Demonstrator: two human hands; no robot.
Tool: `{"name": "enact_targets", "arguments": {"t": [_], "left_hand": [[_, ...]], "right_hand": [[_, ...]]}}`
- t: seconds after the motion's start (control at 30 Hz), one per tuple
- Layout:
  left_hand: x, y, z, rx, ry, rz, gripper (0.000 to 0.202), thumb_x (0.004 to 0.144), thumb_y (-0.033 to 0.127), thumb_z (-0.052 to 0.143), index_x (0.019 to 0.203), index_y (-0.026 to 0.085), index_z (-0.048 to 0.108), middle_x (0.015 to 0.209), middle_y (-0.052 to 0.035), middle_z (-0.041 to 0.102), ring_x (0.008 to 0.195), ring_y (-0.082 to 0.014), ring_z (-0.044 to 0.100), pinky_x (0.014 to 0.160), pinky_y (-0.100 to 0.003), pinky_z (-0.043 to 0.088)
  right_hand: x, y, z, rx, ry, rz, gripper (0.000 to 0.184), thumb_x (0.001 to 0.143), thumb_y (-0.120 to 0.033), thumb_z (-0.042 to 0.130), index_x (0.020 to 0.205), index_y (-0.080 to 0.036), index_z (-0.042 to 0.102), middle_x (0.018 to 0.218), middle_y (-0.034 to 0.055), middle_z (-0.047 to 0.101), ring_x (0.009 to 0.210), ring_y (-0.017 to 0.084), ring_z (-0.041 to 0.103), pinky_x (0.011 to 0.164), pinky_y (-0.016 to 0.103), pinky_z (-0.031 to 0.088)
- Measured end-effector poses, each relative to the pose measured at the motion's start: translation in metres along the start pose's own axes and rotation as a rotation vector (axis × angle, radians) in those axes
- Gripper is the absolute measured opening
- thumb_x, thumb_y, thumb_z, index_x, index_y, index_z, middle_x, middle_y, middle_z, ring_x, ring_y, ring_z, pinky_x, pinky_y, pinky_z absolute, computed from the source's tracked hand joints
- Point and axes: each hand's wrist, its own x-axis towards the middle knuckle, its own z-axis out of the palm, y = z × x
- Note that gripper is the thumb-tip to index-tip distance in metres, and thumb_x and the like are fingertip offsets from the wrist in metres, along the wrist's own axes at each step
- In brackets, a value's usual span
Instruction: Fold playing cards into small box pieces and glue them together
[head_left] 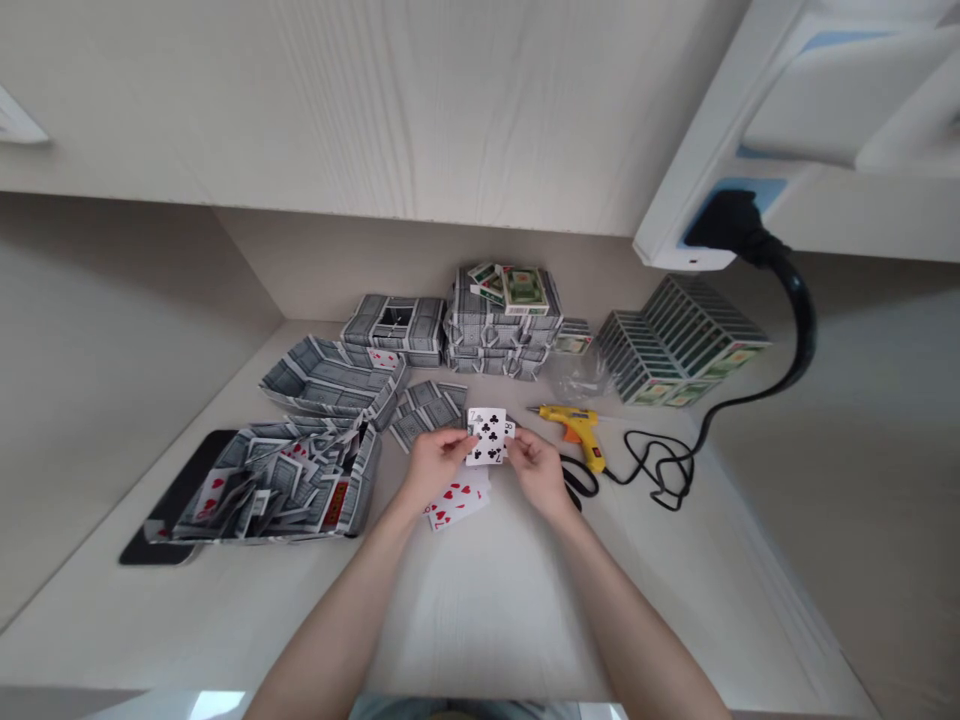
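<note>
My left hand (439, 462) pinches the left edge of a playing card (487, 437), a seven of clubs held face up above the desk. Behind it another card (509, 431) marked 8 peeks out on the right, gripped between the fingers of my right hand (537, 468). Below my left hand, heart cards (459, 500) lie face up and partly overlap. Several face-down cards (429, 411) with grey patterned backs are spread just beyond my hands.
On the left, a card-built box (367, 480) holds many loose cards, with a similar tray (330, 375) behind it. Card-covered boxes (502, 330) stand at the back. A yellow glue gun (577, 428), its black cord (667, 465) and stacked card packs (675, 350) are right.
</note>
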Motion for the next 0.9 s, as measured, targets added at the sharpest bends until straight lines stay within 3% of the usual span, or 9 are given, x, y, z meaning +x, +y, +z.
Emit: {"name": "enact_targets", "arguments": {"t": [0.23, 0.37, 0.5, 0.67, 0.9], "left_hand": [[-0.008, 0.006, 0.004, 0.097, -0.076, 0.132, 0.030, 0.075, 0.038, 0.054, 0.060, 0.013, 0.062, 0.049, 0.0027, 0.051, 0.047, -0.0081, 0.043, 0.043, -0.017, 0.032], [-0.013, 0.008, 0.009, 0.140, -0.035, 0.164, 0.030, 0.078, 0.037, 0.050, 0.070, 0.012, 0.065, 0.052, 0.0018, 0.055, 0.047, -0.0087, 0.045, 0.044, -0.018, 0.035], [-0.020, 0.011, 0.015, 0.243, -0.037, 0.292, 0.028, 0.081, 0.033, 0.048, 0.078, 0.013, 0.067, 0.061, -0.0007, 0.061, 0.054, -0.0095, 0.051, 0.052, -0.019, 0.040], [-0.028, 0.019, 0.019, 0.320, -0.107, 0.424, 0.027, 0.085, 0.028, 0.043, 0.079, 0.014, 0.066, 0.058, -0.0017, 0.060, 0.051, -0.0092, 0.051, 0.053, -0.019, 0.040], [-0.025, 0.016, 0.016, 0.363, -0.029, 0.397, 0.022, 0.084, 0.028, 0.045, 0.083, 0.017, 0.064, 0.069, -0.0033, 0.066, 0.061, -0.0110, 0.057, 0.058, -0.020, 0.042]], "right_hand": [[-0.004, 0.003, 0.000, -0.425, 0.153, -0.137, 0.025, 0.080, -0.037, 0.045, 0.084, -0.016, 0.058, 0.061, 0.0017, 0.062, 0.052, 0.015, 0.056, 0.052, 0.025, 0.045], [-0.009, -0.004, 0.004, -0.611, 0.233, -0.203, 0.029, 0.084, -0.037, 0.039, 0.080, -0.016, 0.058, 0.056, 0.0012, 0.060, 0.046, 0.013, 0.053, 0.047, 0.022, 0.040], [-0.012, -0.005, 0.007, -0.718, 0.331, -0.265, 0.030, 0.084, -0.036, 0.037, 0.083, -0.015, 0.059, 0.061, 0.0049, 0.064, 0.052, 0.015, 0.059, 0.049, 0.022, 0.042], [-0.012, -0.001, 0.004, -0.699, 0.354, -0.270, 0.023, 0.081, -0.033, 0.043, 0.085, -0.017, 0.059, 0.070, 0.0060, 0.068, 0.061, 0.018, 0.064, 0.057, 0.025, 0.048], [-0.008, -0.006, 0.000, -0.592, 0.291, -0.314, 0.030, 0.081, -0.029, 0.044, 0.105, -0.017, 0.055, 0.079, 0.0062, 0.069, 0.066, 0.018, 0.066, 0.061, 0.027, 0.051]]}}
